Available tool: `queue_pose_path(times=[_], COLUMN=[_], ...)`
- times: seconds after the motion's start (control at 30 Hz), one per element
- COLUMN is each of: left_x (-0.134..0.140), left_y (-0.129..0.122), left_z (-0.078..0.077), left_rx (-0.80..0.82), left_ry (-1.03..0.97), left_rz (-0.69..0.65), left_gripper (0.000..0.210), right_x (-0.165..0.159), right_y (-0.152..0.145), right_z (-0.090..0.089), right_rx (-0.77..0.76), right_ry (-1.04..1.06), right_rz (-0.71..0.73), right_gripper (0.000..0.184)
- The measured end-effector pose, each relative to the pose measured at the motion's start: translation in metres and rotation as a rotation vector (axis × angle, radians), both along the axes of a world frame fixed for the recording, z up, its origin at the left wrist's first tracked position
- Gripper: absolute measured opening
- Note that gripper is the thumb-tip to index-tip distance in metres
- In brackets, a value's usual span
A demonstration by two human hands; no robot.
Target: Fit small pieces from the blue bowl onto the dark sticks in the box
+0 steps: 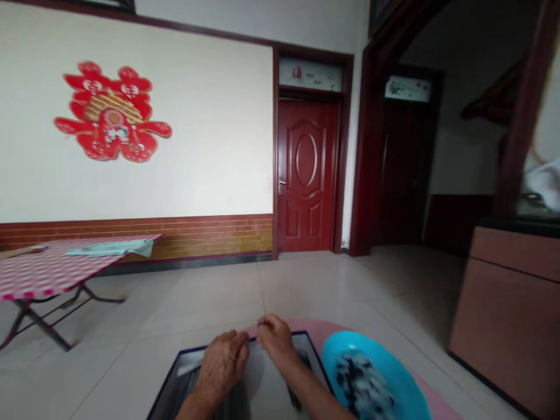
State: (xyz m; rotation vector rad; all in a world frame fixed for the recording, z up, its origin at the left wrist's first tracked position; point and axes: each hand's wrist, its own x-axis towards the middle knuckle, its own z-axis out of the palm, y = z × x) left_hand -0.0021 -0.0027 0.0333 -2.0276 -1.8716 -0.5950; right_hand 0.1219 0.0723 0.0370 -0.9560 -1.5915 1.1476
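Observation:
My left hand (pixel 222 360) and my right hand (pixel 276 339) hover side by side over a shallow tray with a dark blue rim (pixel 301 333). Fingers on both are curled into a pinch, the tips facing each other with a small gap between. Whatever they grip is too small or too hidden to name. Under and beside my left hand, long dark strips (pixel 186 389) lie in the tray, along with a white piece (pixel 189 367). Another dark bundle (pixel 303 360) is partly covered by my right forearm. To the right, a bright blue basin (pixel 400 364) contains black and white pieces (pixel 365 385).
Tray and basin rest on a pink round surface (pixel 437 402). At left stands a folding table with a checkered cover (pixel 48 271) and a pale green cloth (pixel 111 248). A brown cabinet (pixel 507 315) is at right. Beyond the tiled floor (pixel 210 297) is a red door (pixel 307 175).

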Motion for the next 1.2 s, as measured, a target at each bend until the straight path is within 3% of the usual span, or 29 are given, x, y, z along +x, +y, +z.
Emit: queue_pose_path(times=[0.1,0.23,0.33,0.43,0.53,0.63,0.77,0.9,1.07,1.2], left_x=[-0.004,-0.006,-0.006,-0.005,-0.002,0.003,0.008,0.007,0.009,0.011], left_y=[0.002,0.003,0.004,0.006,0.006,0.003,-0.002,-0.002,-0.002,-0.002], left_z=[-0.003,-0.005,-0.006,-0.008,-0.006,-0.001,0.002,-0.002,-0.003,-0.001], left_rx=[-0.021,-0.043,-0.034,-0.021,-0.004,-0.015,-0.027,-0.015,-0.048,-0.085], left_ry=[0.021,0.030,0.034,0.028,-0.007,-0.056,-0.098,-0.114,-0.130,-0.129], left_rz=[-0.040,-0.075,-0.081,-0.117,-0.155,-0.184,-0.172,-0.147,-0.127,-0.131], left_gripper=[0.028,0.029,0.030,0.032,0.034,0.035,0.033,0.030,0.026,0.026], right_x=[0.018,0.080,0.142,0.194,0.214,0.187,0.103,0.034,0.016,0.028], right_y=[0.011,0.018,0.019,0.020,0.021,0.017,-0.004,-0.018,-0.011,-0.006], right_z=[0.016,0.026,0.015,-0.006,-0.019,-0.008,0.018,0.013,-0.016,-0.023], right_rx=[0.101,0.235,0.301,0.340,0.421,0.490,0.529,0.500,0.437,0.537], right_ry=[-0.146,-0.313,-0.440,-0.547,-0.713,-0.711,-0.543,-0.523,-0.443,-0.478], right_rz=[-0.023,-0.031,-0.075,-0.103,-0.158,-0.162,-0.003,0.073,0.085,0.053], right_gripper=[0.019,0.018,0.019,0.016,0.020,0.026,0.025,0.024,0.023,0.020])
